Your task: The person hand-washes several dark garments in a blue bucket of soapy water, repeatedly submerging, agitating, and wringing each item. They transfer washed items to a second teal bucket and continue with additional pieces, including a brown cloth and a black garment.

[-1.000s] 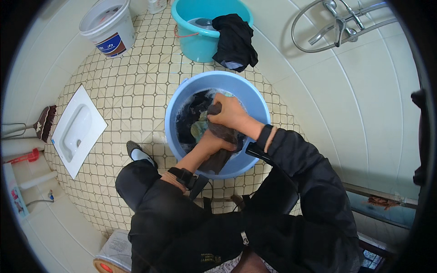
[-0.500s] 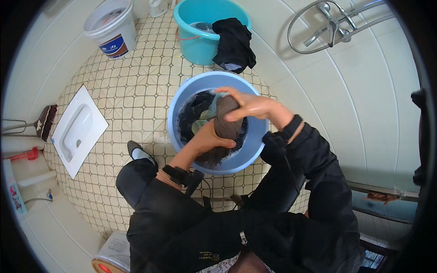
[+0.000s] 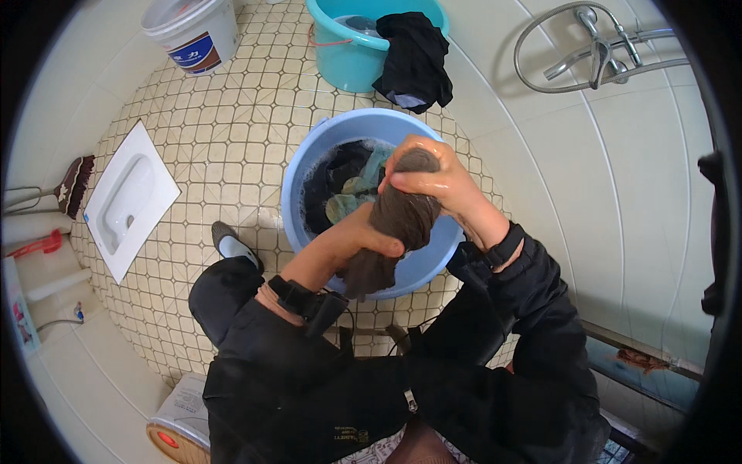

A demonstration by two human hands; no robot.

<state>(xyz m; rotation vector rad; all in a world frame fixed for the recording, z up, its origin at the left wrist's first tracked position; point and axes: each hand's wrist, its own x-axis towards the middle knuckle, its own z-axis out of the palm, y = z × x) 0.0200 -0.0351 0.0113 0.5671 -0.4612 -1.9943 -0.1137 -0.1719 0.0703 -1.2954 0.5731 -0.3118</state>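
A wet, dark grey-brown cloth (image 3: pixel 403 218) is bunched into a twisted roll above a light blue basin (image 3: pixel 305 158). My right hand (image 3: pixel 440 176) is closed round its upper end, thumb across the front. Lower down, my left hand (image 3: pixel 363 234) grips the roll, and its loose tail hangs over the basin's near rim. Inside the basin, sudsy water holds dark clothes (image 3: pixel 325 185) and a pale green piece of cloth (image 3: pixel 376 168). What the cloth is cannot be made out while it is bunched.
Beyond the basin stands a turquoise bucket (image 3: pixel 340 66) with a black garment (image 3: pixel 413 58) over its rim. A white bucket (image 3: pixel 205 39) is at the far left. A squat toilet (image 3: pixel 131 201) lies left on the tiled floor. A shower tap (image 3: pixel 599 54) juts from the right wall.
My right hand has gone from loosely spread at the cloth's top to wrapped firmly round it. The cloth is lifted nearer and to the right, and looks more twisted.
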